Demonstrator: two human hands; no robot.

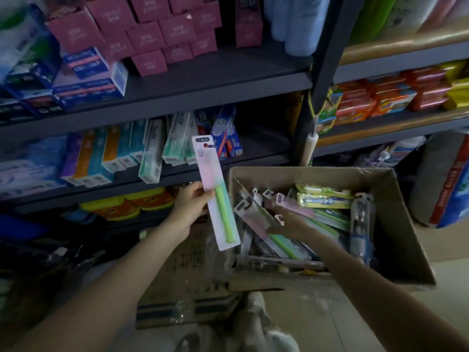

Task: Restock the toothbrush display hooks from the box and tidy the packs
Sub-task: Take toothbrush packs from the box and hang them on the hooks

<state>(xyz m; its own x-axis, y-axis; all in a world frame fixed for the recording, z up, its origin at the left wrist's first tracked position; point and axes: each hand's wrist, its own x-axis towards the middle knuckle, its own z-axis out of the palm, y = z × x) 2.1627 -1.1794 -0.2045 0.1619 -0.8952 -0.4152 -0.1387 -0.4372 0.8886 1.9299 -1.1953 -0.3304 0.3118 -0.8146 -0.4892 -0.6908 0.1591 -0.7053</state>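
One pack (215, 191) gripped in left hand (189, 204); right hand (284, 224) grasps another in box (396, 224); many left, none hung.

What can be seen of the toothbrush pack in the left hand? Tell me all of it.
The toothbrush pack is a long, flat card, pale pink fading to green, with a dark label and a hang hole at its top. A bright green toothbrush handle shows in its lower half. It is held upright, tilted slightly, in front of the shelves and left of the cardboard box. The left hand pinches its middle edge.
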